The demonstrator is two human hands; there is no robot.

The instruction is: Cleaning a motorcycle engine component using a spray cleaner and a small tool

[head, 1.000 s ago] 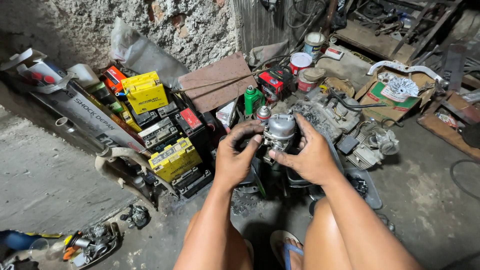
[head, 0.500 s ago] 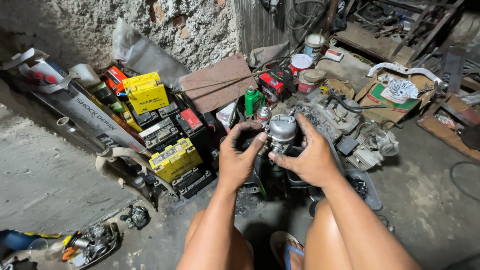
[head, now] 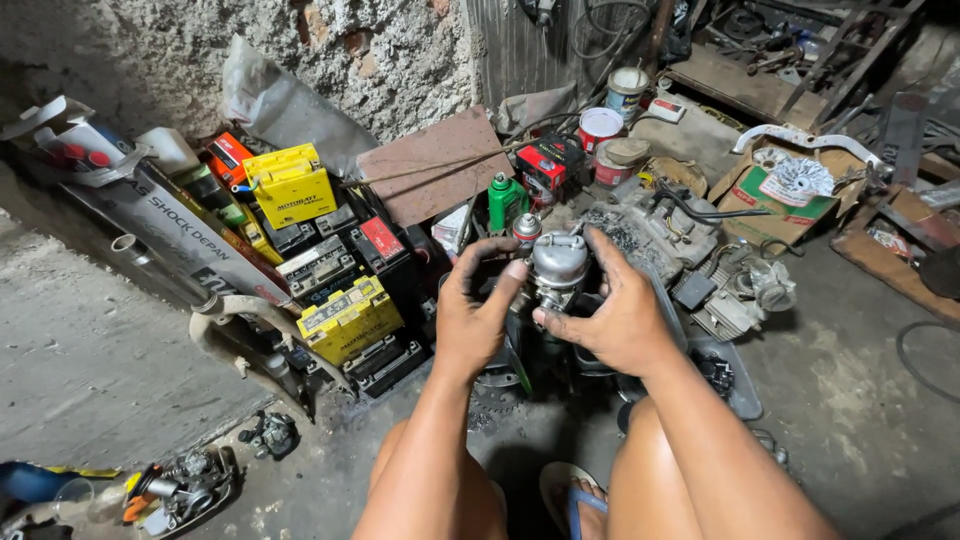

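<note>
A grey metal carburettor with a rounded top is held up in front of me between both hands. My left hand grips its left side, fingers curled over the dark parts there. On the other side my right hand wraps the body, thumb pressed under it and fingers over the back. Both hands are greasy. Below the part lie a dark tray and a chain sprocket, partly hidden by my arms.
Yellow and black batteries are piled at left against a rough wall. An engine block, green bottle, tins and a cardboard box lie behind. Small parts sit on the concrete floor at lower left.
My hands have shifted slightly on the carburettor; it sits a little lower and nearer to me. Nothing else has moved.
</note>
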